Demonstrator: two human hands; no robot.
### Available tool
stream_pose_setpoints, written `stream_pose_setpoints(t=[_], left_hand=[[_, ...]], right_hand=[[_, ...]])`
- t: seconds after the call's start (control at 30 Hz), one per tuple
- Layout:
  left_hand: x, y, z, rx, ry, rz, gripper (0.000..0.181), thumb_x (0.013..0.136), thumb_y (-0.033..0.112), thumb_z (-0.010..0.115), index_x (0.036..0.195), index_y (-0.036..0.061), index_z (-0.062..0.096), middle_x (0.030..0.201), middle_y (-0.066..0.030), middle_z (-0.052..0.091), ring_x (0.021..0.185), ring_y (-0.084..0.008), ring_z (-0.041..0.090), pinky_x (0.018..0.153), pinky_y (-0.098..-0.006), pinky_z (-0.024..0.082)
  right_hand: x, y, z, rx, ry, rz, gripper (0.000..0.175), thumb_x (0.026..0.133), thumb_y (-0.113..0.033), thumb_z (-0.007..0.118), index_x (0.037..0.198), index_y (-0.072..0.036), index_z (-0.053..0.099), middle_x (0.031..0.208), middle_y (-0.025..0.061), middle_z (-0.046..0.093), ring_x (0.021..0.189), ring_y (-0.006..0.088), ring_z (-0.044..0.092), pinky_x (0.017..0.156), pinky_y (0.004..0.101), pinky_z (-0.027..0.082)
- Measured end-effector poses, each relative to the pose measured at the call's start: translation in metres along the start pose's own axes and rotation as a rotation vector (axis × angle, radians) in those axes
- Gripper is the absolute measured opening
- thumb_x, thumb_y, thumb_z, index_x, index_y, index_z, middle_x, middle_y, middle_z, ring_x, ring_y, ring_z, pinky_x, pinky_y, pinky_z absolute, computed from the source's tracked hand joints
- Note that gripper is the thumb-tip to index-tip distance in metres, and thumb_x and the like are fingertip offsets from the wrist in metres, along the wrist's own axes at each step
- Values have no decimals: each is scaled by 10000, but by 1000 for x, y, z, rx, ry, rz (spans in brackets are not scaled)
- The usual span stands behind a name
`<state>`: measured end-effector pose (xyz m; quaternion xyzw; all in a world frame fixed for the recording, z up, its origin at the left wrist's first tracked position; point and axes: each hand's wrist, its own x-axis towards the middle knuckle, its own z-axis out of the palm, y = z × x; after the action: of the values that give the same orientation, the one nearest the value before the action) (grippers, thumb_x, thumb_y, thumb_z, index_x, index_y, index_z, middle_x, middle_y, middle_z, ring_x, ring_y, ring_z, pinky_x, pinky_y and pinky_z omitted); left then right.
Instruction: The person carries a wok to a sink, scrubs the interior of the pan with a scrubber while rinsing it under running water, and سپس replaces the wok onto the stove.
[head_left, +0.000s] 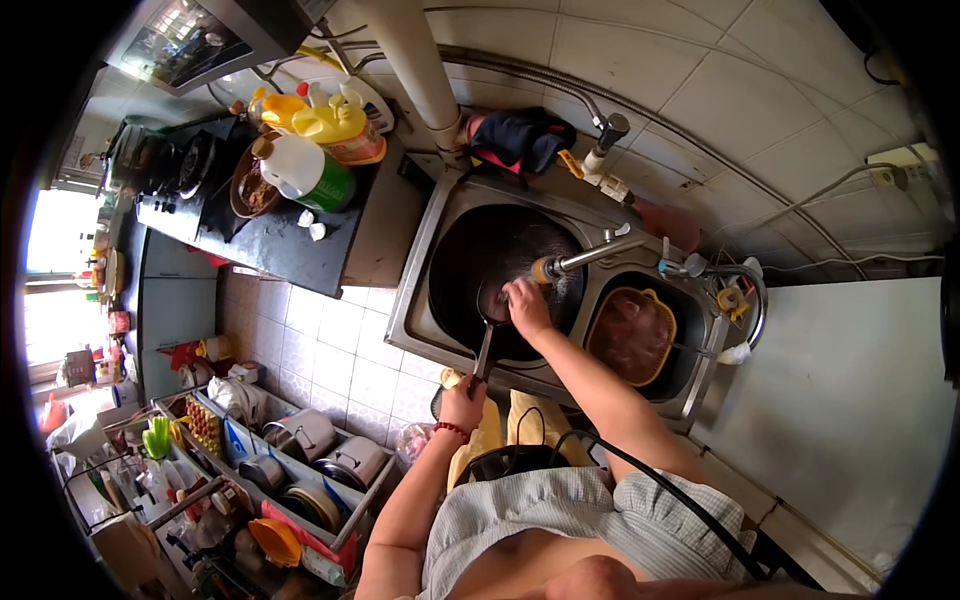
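My left hand (461, 411) grips the dark end of a metal ladle's handle (486, 346). The ladle's dark bowl (492, 306) is over a large black wok (461, 255), which fills the left basin of a stainless steel sink (417, 296). My right hand (529, 306) is at the ladle's bowl with its fingers bent; whether something is pinched in them is too small to tell. Just above that hand is the faucet's spout end (543, 270), and the wok's wall nearby looks wet. In the right basin sits a yellow plastic basket (663, 352) with reddish contents under water.
Left of the sink, a dark counter (315, 259) carries a white-and-green jug (307, 176), yellow bottles (337, 131) and a brown bowl (244, 187). Dark cloths (517, 139) hang behind the sink. At lower left, a rack (367, 487) holds lidded pots (300, 435). A pale panel (840, 375) lies right.
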<state>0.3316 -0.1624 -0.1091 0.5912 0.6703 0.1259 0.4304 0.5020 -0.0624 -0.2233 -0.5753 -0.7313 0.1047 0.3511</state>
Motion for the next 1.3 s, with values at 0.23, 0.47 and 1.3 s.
stream_pose_setpoints(t=[0.23,0.47,1.3], left_hand=[[9,-9,-5,-8,-45,-97,353,756,260,518,953,-33,540,751,-246,571,721,-353,573,649,-375,462],[9,-16,-7,-64,-75,-185,367,752,276,530,946,-37,539,739,-235,577,718,-341,578,637,-368,465],[-10,-12,-5,-49,-50,-87,350,757,264,534,893,-58,557,638,-203,573,598,-310,583,558,-344,458]], right_hand=[[4,-7,2,6,-59,-58,171,682,-12,517,846,-57,502,833,118,491,765,303,518,640,372,438],[17,34,-12,193,59,691,198,677,-84,585,870,-70,548,884,133,559,821,303,536,704,366,424],[22,2,-13,164,-87,273,276,551,40,596,803,-65,550,804,73,503,814,272,481,726,347,418]])
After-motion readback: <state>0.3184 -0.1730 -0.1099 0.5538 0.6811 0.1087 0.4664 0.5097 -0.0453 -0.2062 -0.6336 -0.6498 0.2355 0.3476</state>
